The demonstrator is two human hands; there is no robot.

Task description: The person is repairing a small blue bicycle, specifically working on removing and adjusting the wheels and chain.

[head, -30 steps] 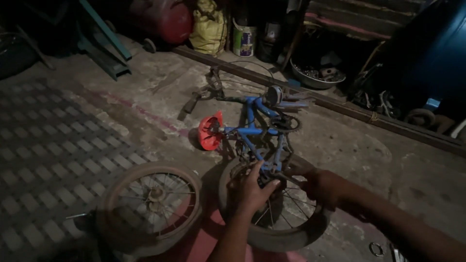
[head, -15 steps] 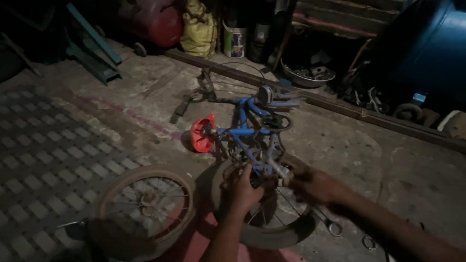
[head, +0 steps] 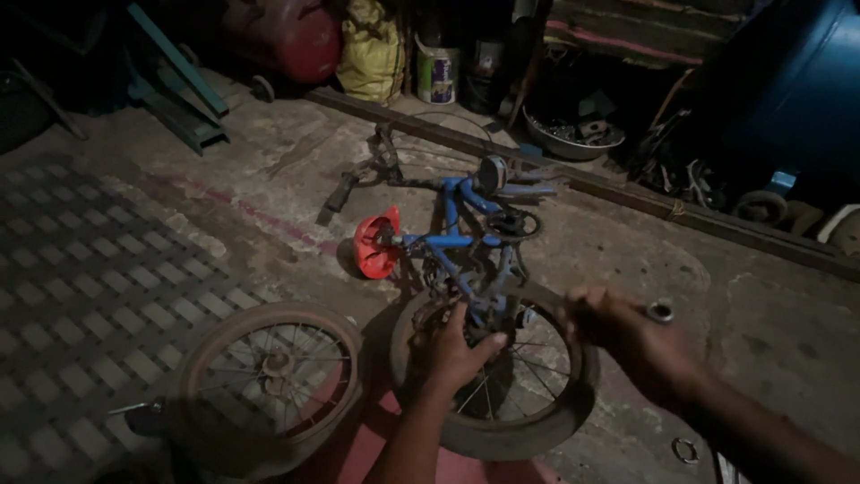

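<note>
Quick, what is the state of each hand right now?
Left hand: closed on the blue bicycle frame at the wheel.
Right hand: closed around a socket tool.

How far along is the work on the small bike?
Done: one wheel lies detached on the floor. In hand: left hand grips the blue frame at the other wheel's hub; right hand holds a socket tool. Left: that wheel sits in the frame.
</note>
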